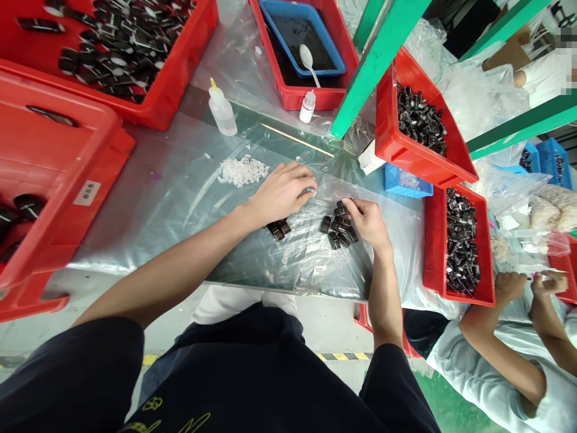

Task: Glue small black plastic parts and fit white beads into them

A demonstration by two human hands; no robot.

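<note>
My left hand (285, 191) is closed above the plastic-covered table, a small shiny dark piece (308, 190) showing at its fingertips. Just below that hand lies a small group of black rectangular pieces (278, 230), partly hidden by it. My right hand (367, 219) reaches into another cluster of black pieces (342, 226), thumb and finger pinched on a small black piece at its upper edge. That piece is mostly covered by the fingers. A heap of small whitish translucent bits (243, 171) lies to the left of my left hand.
A squeeze bottle (222, 111), a small dropper bottle (307, 107) and a thin wooden stick (297, 140) are behind the hands. Red bins (435, 246) of black pieces stand right and left. A green post (378, 60) rises at the back. A co-worker's hands (511, 285) are at right.
</note>
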